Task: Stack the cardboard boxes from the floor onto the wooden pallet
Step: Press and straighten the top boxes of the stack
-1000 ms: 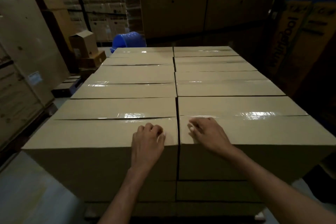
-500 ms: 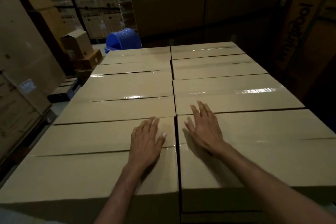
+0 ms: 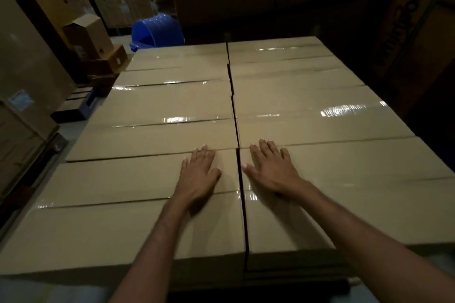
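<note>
Both of your hands have advanced from the near edge of the stack toward its middle, and the fingers that were curled a second ago now lie flat. Your left hand [image 3: 198, 174] rests palm-down on the near left box [image 3: 110, 206], fingers straight and close together, tips at that box's far edge. Your right hand [image 3: 270, 170] rests palm-down on the near right box [image 3: 364, 194], fingers straight and slightly spread, tips reaching just onto the next box beyond. Neither hand grips anything.

The hands sit on either side of the centre gap [image 3: 242, 216] that divides the two columns. This placement probably lets you press both boxes down and forward at once, seating them against the row behind.

The cardboard boxes [image 3: 295, 96] form a level top layer, two columns wide, with taped seams running left to right. The wooden pallet lies hidden under the stack and cannot be seen. No box on the floor is visible near you, so judge the layer complete or close to it. A blue bin [image 3: 157, 32] and a small brown carton [image 3: 88, 34] stand at the far left, apart from the stack.
</note>
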`<move>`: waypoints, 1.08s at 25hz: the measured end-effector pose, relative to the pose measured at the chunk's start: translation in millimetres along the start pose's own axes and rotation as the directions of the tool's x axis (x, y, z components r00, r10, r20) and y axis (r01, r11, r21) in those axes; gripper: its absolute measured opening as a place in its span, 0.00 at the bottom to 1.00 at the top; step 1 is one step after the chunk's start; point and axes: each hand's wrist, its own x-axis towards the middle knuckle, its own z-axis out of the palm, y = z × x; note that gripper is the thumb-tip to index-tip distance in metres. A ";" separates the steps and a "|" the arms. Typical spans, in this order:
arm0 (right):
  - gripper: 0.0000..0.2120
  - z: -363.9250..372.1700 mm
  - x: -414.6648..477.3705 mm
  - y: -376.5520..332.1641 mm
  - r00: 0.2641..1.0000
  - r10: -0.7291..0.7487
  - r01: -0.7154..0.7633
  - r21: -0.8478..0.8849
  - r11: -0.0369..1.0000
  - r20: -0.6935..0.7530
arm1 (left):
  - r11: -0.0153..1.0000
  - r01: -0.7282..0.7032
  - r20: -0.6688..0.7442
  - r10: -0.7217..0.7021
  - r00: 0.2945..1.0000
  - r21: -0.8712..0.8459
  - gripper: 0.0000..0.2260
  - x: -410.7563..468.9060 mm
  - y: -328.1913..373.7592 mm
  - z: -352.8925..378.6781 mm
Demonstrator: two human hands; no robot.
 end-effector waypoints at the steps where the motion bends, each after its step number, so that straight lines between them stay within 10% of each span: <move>1: 0.36 -0.9 -26.1 -1.2 1.000 0.002 -0.002 -0.004 1.000 -0.005 | 1.000 0.000 0.022 0.001 1.000 -0.014 0.32 -15.7 -1.5 -6.1; 19: 0.36 42.9 -164.2 -0.9 0.992 0.119 -0.122 -0.095 0.988 -0.044 | 0.989 -0.087 -0.364 0.124 0.923 0.118 0.21 -147.9 -4.7 20.2; 27: 0.33 65.1 -169.2 2.4 0.978 0.143 -0.160 -0.107 0.981 -0.149 | 0.964 -0.061 -0.184 0.112 0.977 0.260 0.28 -176.4 -7.2 50.1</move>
